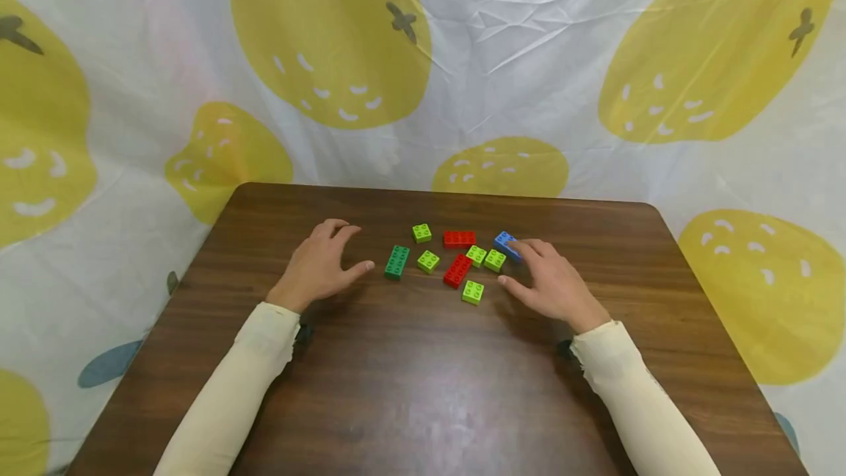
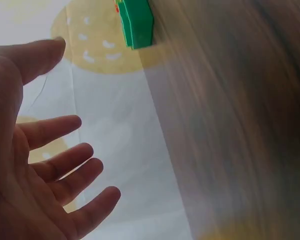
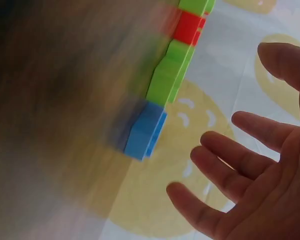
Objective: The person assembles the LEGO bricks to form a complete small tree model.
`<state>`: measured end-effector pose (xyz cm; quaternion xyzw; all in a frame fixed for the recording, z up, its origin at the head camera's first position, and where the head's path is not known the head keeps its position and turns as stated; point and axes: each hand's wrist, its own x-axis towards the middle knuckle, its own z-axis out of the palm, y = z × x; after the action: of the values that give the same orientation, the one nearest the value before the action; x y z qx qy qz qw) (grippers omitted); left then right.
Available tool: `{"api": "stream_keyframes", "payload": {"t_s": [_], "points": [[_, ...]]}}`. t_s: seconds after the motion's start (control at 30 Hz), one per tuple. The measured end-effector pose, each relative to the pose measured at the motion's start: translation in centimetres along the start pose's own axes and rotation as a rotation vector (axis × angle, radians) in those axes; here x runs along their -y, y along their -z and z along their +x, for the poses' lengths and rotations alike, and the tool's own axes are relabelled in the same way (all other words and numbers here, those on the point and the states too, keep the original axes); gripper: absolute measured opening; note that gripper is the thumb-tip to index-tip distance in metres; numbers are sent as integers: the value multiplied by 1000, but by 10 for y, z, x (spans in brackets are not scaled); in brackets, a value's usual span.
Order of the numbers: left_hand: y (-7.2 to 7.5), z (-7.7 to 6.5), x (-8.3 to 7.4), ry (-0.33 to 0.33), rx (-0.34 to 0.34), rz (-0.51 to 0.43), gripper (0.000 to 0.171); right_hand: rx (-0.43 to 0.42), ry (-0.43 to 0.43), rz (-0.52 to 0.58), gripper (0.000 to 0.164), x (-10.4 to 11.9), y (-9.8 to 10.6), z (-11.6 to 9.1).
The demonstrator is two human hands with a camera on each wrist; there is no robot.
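Note:
My left hand (image 1: 319,263) hovers left of a dark green toy brick (image 1: 396,262), its fingers spread and holding nothing. In the left wrist view, a gap separates that hand (image 2: 45,145) from the green brick (image 2: 139,22). On the other side, my right hand (image 1: 551,281) is nearest a blue brick (image 1: 505,242), which its fingertips partly cover in the head view. The right wrist view has these fingers loosely parted and apart from the blue brick (image 3: 144,131). Between the hands lie a red brick (image 1: 459,239), a second red brick (image 1: 457,270) and several lime-green square bricks (image 1: 428,261).
The bricks lie loose on a dark brown wooden table (image 1: 423,388) with rounded far corners. Behind and beside it hangs a white cloth (image 1: 502,94) printed with yellow fruit. Cream sleeves (image 1: 231,380) cover both forearms.

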<state>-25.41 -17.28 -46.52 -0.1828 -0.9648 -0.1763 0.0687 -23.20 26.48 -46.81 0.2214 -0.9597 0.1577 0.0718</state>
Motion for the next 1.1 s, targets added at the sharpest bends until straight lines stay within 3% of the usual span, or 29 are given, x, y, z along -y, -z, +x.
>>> {"api": "stream_keyframes", "payload": {"t_s": [0.33, 0.67, 1.1], "points": [[-13, 7, -17, -44, 13, -178, 61, 31, 44, 151, 62, 15, -7, 8], [-30, 20, -28, -96, 42, -297, 52, 37, 104, 179, 54, 25, -18, 16], [-45, 46, -43, -105, 116, -342, 46, 80, 139, 253, 48, 34, -27, 21]]}}
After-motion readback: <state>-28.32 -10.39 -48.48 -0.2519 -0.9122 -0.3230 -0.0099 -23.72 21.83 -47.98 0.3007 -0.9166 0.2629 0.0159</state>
